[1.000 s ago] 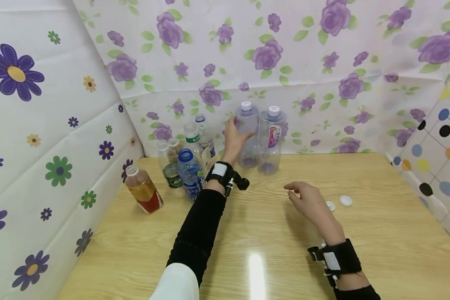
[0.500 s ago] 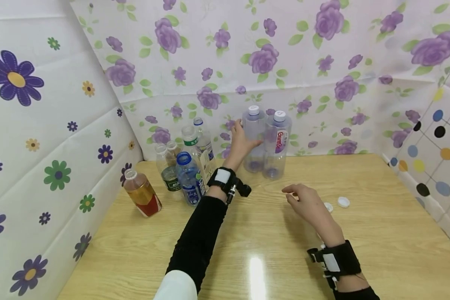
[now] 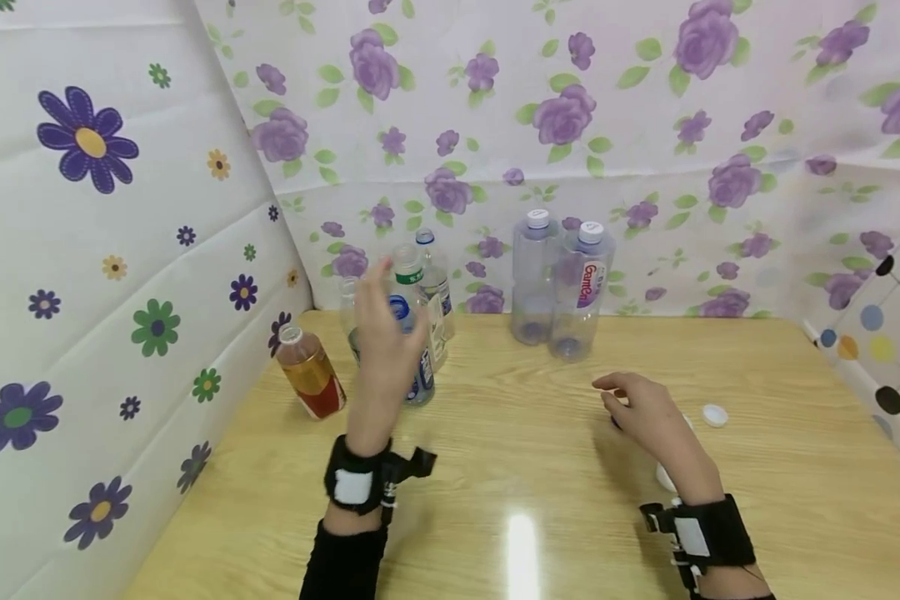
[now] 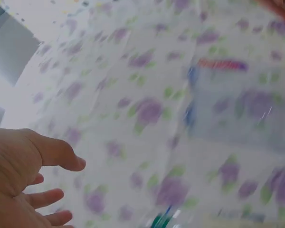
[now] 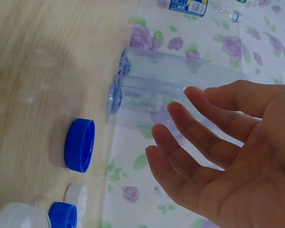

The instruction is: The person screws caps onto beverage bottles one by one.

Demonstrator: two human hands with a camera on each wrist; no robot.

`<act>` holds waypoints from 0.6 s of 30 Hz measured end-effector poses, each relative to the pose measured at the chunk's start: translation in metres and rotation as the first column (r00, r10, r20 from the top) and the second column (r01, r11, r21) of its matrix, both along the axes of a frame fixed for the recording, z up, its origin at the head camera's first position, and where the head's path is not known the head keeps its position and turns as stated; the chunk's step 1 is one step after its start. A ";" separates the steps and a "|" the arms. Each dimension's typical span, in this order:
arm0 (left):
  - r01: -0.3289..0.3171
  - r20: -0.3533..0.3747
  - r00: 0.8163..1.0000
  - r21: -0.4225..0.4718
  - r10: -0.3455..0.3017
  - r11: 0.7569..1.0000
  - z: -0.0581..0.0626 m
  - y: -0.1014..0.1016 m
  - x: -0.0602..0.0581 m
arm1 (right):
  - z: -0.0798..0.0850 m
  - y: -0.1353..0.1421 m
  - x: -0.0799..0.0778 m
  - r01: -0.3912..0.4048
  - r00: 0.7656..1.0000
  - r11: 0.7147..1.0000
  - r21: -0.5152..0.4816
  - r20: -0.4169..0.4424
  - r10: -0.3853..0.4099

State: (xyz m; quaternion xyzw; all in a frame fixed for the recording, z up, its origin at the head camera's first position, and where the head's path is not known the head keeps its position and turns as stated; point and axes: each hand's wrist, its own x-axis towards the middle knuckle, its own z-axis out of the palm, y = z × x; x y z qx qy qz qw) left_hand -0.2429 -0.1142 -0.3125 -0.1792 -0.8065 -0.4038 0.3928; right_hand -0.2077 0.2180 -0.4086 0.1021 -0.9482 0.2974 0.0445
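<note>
1. Fingers of the left hand [image 3: 386, 350] are spread and loosely bent, with nothing held. It is slightly blurred at centre-left of the head view, in front of a bottle group; whether it touches any cannot be told.
2. Behind it, partly hidden, stand a blue-mouthed plastic bottle [image 3: 422, 385], a green-necked clear bottle [image 3: 437, 332] and a clear bottle with a blue neck ring [image 3: 436, 273], all uncapped.
3. To the left in the frame, just beside this group, an uncapped bottle with a gold-and-red label [image 3: 313, 375] stands upright.
4. Right hand [image 3: 645, 410] hangs over the table [image 3: 517, 433] at lower right of the head view, fingers gently curved, thumb apart and palm bare, gripping nothing.
5. A large blue cap [image 5: 80, 145] sits at centre-left of the right wrist view, apart from the fingers; a smaller blue cap [image 5: 63, 215] and a white cap [image 5: 76, 197] lie toward the lower left.
6. Two tall clear bottles [image 3: 532, 287] with white caps on stand upright side by side, right of centre in the head view, before a purple-rose sheet [image 3: 480, 133].
</note>
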 end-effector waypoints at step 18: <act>-0.238 0.721 0.687 0.105 0.091 0.966 -0.033 -0.173 -0.005 | 0.010 0.043 0.008 0.062 0.998 0.997 0.055 -0.009 -0.061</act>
